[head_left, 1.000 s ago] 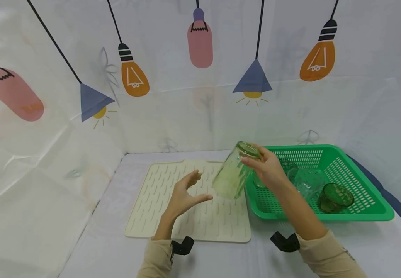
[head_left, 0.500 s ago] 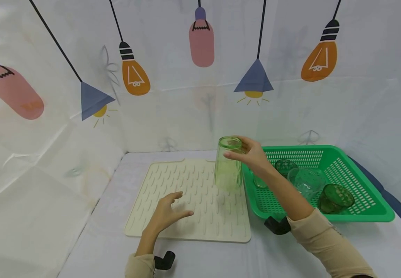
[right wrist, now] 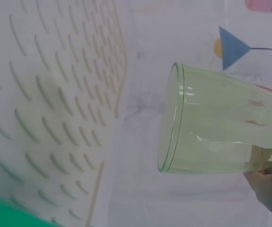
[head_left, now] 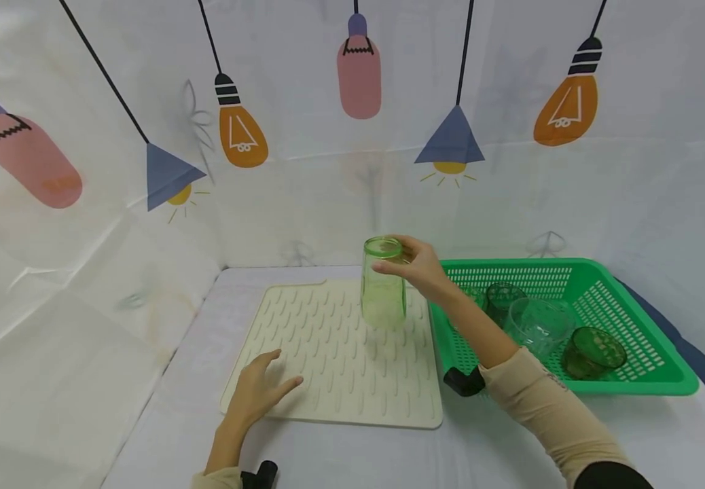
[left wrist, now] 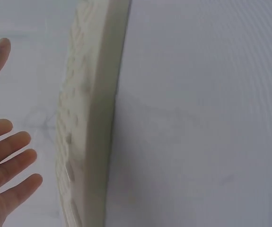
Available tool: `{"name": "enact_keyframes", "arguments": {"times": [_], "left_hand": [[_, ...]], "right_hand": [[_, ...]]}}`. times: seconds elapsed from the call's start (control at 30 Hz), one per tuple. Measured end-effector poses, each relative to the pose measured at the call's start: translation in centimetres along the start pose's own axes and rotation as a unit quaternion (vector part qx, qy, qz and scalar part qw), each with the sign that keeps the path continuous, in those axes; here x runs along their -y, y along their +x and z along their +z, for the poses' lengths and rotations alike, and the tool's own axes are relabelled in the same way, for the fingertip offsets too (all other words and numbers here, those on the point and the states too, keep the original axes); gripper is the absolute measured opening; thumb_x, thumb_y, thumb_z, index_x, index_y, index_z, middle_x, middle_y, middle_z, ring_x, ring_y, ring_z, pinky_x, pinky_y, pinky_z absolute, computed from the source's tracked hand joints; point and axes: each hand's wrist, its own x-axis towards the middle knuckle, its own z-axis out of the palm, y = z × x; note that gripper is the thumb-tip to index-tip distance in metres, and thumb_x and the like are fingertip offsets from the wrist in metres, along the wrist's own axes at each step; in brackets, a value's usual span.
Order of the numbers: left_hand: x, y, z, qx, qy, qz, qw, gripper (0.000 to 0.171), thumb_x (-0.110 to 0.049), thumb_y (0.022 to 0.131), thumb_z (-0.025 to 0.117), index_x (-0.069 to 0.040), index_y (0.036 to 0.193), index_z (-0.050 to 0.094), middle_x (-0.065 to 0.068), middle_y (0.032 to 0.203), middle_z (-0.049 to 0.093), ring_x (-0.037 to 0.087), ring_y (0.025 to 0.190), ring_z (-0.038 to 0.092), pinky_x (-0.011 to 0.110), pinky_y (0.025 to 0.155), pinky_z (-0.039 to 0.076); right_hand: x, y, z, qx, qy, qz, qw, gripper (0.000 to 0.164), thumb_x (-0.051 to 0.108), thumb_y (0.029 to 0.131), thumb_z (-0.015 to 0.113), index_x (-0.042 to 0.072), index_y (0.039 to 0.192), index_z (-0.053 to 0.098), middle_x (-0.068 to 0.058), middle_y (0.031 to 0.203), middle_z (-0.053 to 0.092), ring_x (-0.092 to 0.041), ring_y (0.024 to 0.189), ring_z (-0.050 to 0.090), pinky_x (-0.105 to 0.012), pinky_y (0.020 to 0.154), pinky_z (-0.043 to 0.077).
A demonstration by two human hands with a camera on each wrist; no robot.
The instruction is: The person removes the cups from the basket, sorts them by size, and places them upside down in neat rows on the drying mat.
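Note:
My right hand (head_left: pixel 418 266) grips a pale green drinking glass (head_left: pixel 383 295) near its thick base. The glass is upside down, rim toward the cream ridged drying mat (head_left: pixel 328 380), over the mat's back right part. In the right wrist view the glass (right wrist: pixel 216 123) shows its open rim apart from the mat (right wrist: pixel 46 94). My left hand (head_left: pixel 257 390) hovers over the mat's front left corner with thumb and fingers spread, holding nothing. In the left wrist view the fingers (left wrist: pixel 13 165) are apart beside the mat's thick edge (left wrist: pixel 98 118).
A green plastic basket (head_left: pixel 652 388) stands right of the mat, with several glasses inside. Among them are a clear glass (head_left: pixel 538 326) and a dark green glass (head_left: pixel 593 353). A white cloth with printed lamps (head_left: pixel 316 204) hangs behind the table.
The right hand has moved left over the mat, and the glass has turned from tilted to nearly upright, rim down. The left hand has drawn back toward the front left.

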Motion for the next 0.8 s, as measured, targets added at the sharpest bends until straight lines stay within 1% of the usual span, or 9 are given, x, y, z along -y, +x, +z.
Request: {"name": "enact_keyframes", "arguments": {"times": [0.1, 0.2, 0.3, 0.4, 0.5, 0.53, 0.6, 0.67, 0.8], "left_hand": [[1.1, -0.5, -0.7, -0.012, 0.018, -0.006, 0.9997, 0.070, -0.035, 0.076, 0.078, 0.011, 0.123, 0.054, 0.028, 0.119, 0.058, 0.045, 0.110, 0.055, 0.055, 0.090, 0.047], [2.1, -0.8, -1.5, -0.016, 0.038, -0.012, 0.9991, 0.072, -0.034, 0.078, 0.076, 0.014, 0.125, 0.050, 0.034, 0.121, 0.055, 0.049, 0.110, 0.053, 0.058, 0.090, 0.046], [3.0, -1.2, -2.3, -0.007, 0.057, -0.027, 0.9980, 0.075, -0.033, 0.081, 0.074, 0.019, 0.127, 0.045, 0.039, 0.124, 0.049, 0.053, 0.115, 0.048, 0.060, 0.094, 0.042], [3.8, -1.9, -2.9, 0.024, 0.071, -0.056, 0.9956, 0.079, -0.033, 0.085, 0.070, 0.024, 0.129, 0.036, 0.043, 0.129, 0.040, 0.055, 0.122, 0.037, 0.062, 0.100, 0.034], [4.5, -2.6, -3.2, 0.068, 0.077, -0.094, 0.9902, 0.083, -0.034, 0.088, 0.065, 0.027, 0.130, 0.028, 0.045, 0.133, 0.029, 0.056, 0.127, 0.027, 0.062, 0.104, 0.026], [4.8, -2.8, -3.3, 0.081, 0.078, -0.106, 0.9880, 0.083, -0.035, 0.089, 0.063, 0.027, 0.130, 0.026, 0.045, 0.134, 0.027, 0.057, 0.128, 0.025, 0.062, 0.106, 0.024], [5.1, -3.1, -3.3, 0.095, 0.075, -0.118, 0.9856, 0.083, -0.034, 0.090, 0.062, 0.027, 0.131, 0.025, 0.045, 0.135, 0.025, 0.057, 0.128, 0.023, 0.062, 0.107, 0.021], [5.5, -3.4, -3.2, 0.100, 0.065, -0.119, 0.9858, 0.080, -0.032, 0.090, 0.062, 0.025, 0.132, 0.025, 0.045, 0.136, 0.025, 0.057, 0.129, 0.021, 0.064, 0.106, 0.019], [6.1, -3.7, -3.1, 0.083, 0.048, -0.089, 0.9914, 0.074, -0.025, 0.089, 0.063, 0.025, 0.131, 0.029, 0.043, 0.136, 0.027, 0.058, 0.129, 0.022, 0.067, 0.104, 0.019]], "right_hand": [[-0.2, 0.7, 0.6, 0.007, 0.012, -0.013, 1.000, 0.063, 0.020, 0.080, 0.075, 0.008, 0.135, 0.048, -0.013, 0.124, 0.058, -0.027, 0.111, 0.057, -0.042, 0.093, 0.049], [-0.4, 1.4, 1.2, 0.015, 0.025, -0.021, 0.999, 0.061, 0.017, 0.079, 0.075, 0.008, 0.134, 0.050, -0.012, 0.123, 0.059, -0.027, 0.110, 0.058, -0.040, 0.091, 0.051], [-0.6, 2.2, 1.9, 0.023, 0.025, -0.022, 0.999, 0.061, 0.016, 0.079, 0.076, 0.008, 0.134, 0.050, -0.011, 0.123, 0.059, -0.025, 0.109, 0.059, -0.039, 0.091, 0.051], [-0.7, 3.1, 2.8, 0.022, 0.024, -0.020, 0.999, 0.063, 0.015, 0.078, 0.076, 0.008, 0.134, 0.049, -0.011, 0.122, 0.059, -0.023, 0.107, 0.060, -0.038, 0.091, 0.051], [-0.8, 4.0, 3.9, 0.017, 0.035, -0.017, 0.999, 0.063, 0.011, 0.078, 0.075, 0.004, 0.135, 0.048, -0.013, 0.122, 0.059, -0.025, 0.107, 0.060, -0.037, 0.091, 0.051], [-0.8, 4.3, 4.3, 0.016, 0.041, -0.015, 0.999, 0.063, 0.010, 0.078, 0.075, 0.003, 0.134, 0.048, -0.014, 0.122, 0.059, -0.025, 0.106, 0.060, -0.037, 0.091, 0.051], [-0.9, 5.0, 5.0, 0.012, 0.045, -0.012, 0.999, 0.062, 0.009, 0.078, 0.075, 0.002, 0.133, 0.048, -0.014, 0.123, 0.058, -0.025, 0.106, 0.060, -0.036, 0.090, 0.051], [-1.0, 5.5, 5.6, 0.011, 0.045, -0.012, 0.999, 0.062, 0.008, 0.078, 0.075, 0.001, 0.133, 0.048, -0.015, 0.123, 0.057, -0.026, 0.107, 0.059, -0.036, 0.090, 0.051], [-1.3, 6.5, 6.9, 0.015, 0.042, -0.013, 0.999, 0.060, 0.009, 0.077, 0.076, 0.001, 0.130, 0.050, -0.014, 0.125, 0.055, -0.026, 0.111, 0.057, -0.036, 0.097, 0.047]]}}
